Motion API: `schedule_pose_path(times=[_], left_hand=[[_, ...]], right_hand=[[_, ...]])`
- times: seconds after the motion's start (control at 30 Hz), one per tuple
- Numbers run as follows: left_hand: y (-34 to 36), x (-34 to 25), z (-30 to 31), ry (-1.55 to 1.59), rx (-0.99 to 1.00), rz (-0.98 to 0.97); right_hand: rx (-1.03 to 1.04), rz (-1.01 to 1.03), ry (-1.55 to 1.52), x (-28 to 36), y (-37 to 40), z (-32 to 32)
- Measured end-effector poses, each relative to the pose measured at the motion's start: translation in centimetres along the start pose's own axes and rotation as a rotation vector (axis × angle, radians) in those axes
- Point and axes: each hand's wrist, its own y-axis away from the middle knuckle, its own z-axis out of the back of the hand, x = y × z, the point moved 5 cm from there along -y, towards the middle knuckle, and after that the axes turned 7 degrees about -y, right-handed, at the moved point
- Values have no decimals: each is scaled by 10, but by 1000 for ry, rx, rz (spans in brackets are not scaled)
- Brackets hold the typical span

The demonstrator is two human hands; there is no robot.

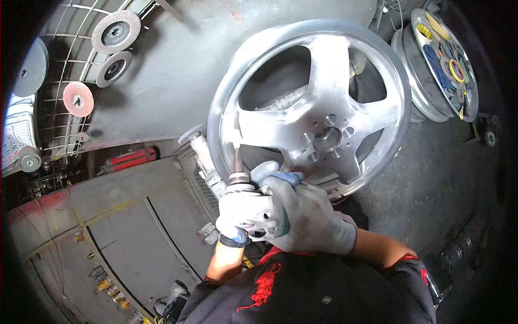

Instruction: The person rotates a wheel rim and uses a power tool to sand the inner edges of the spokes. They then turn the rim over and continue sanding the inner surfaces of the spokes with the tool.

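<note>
A bare silver alloy wheel with five spokes stands in front of me, its centre bore and bolt holes facing the camera. A power grinder with a pointed spindle tip sits at the wheel's lower left; the tip overlaps the rim near a spoke, and contact cannot be made out. My right hand, in a grey glove with blue fingertips, is closed round the grinder's head from the right. Gloved too, my left hand is on the tool's left side, mostly hidden behind its body.
Flap discs and a pink disc hang on a wire rack at the left. A red cylinder lies below it. At the right, another wheel holds coloured discs and rings. A grey cabinet stands lower left.
</note>
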Motion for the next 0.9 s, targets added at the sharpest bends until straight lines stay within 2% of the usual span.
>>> schedule_pose_path(times=[0.07, 0.1, 0.13, 0.2, 0.23, 0.27, 0.33, 0.37, 0.43, 0.47, 0.53, 0.57, 0.6, 0.67, 0.8, 0.9], left_hand=[[5, -13, -17, -677, 75, -286], [-4, -9, -16, -1208, 7, -196], [-7, -4, -22, -1202, 10, -193], [-9, -2, -61, -1339, 159, -370], [-10, -3, -69, -1254, 244, -314], [-11, 1, -67, -1250, 243, -315], [-17, 17, -52, -816, 247, -221], [-16, 20, -40, -818, 239, -222], [-12, 10, -10, -1157, 20, -325], [-9, 6, -7, -979, 90, -372], [4, -13, -9, -1385, -213, -453], [14, -37, -44, -1675, -254, -442], [12, -34, -46, -1675, -254, -439], [6, -24, -41, -1597, -436, -250], [-13, 7, -46, -1160, -94, -340], [-25, 29, -55, -817, 182, -293]], right_hand=[[-12, -60, -39, -5, 4, 7], [-9, -64, -36, -6, 8, 13], [3, -91, 13, -7, 13, 21], [17, -118, 66, -8, 20, 29], [-37, -129, 59, -8, 23, 33], [-91, -139, 51, -8, 25, 38], [-56, -131, 54, -5, 20, 40], [-21, -122, 52, -4, 16, 39], [8, -96, -6, -3, 1, 35], [35, -75, -54, -2, -4, 31], [99, -98, -34, -8, -7, 20], [80, -74, -11, -7, -8, 20], [61, -50, 13, -6, -9, 21], [68, -55, 14, -8, -9, 31], [106, -127, 39, -23, 9, 49], [66, -173, 11, -31, 17, 63]])
